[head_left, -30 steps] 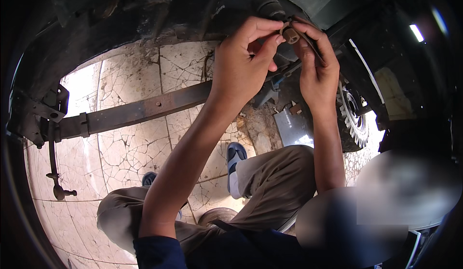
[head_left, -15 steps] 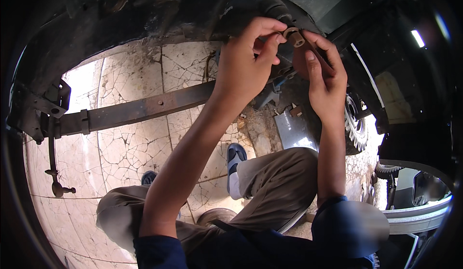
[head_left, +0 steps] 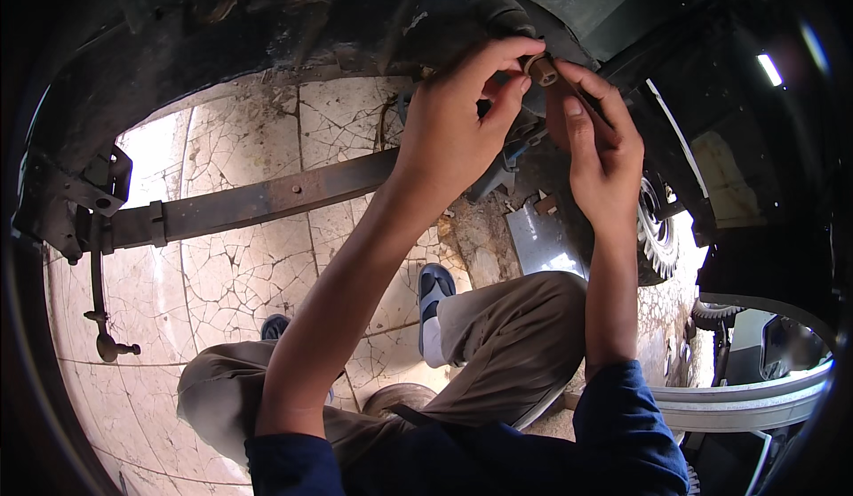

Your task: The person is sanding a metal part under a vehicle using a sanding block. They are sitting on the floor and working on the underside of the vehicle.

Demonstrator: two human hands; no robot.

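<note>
Up under the dark vehicle body, both my hands are raised at a small brown cylindrical fitting (head_left: 545, 75) with a hole in its end. My left hand (head_left: 458, 109) pinches a thin ring, which looks like a washer (head_left: 531, 62), at the fitting's inner end. Whether that ring sits around the fitting or just beside it, I cannot tell. Thumb and fingers of my right hand (head_left: 606, 154) close on a flat reddish-brown piece (head_left: 557, 118), just right of and below the fitting. Part of this piece is hidden behind the fingers.
A leaf spring (head_left: 267, 201) runs across to the left, with a hanging link rod (head_left: 99, 305) at its end. Cracked tiles (head_left: 235, 292) cover the floor. A toothed wheel (head_left: 656, 234) and a grey plate (head_left: 544, 238) lie right of centre. Dark bodywork (head_left: 293, 29) arches overhead.
My left hand has shifted slightly right and its fingertips have closed in on the ring and fitting. The right hand stays nearly in place, with the reddish-brown piece turned a little.
</note>
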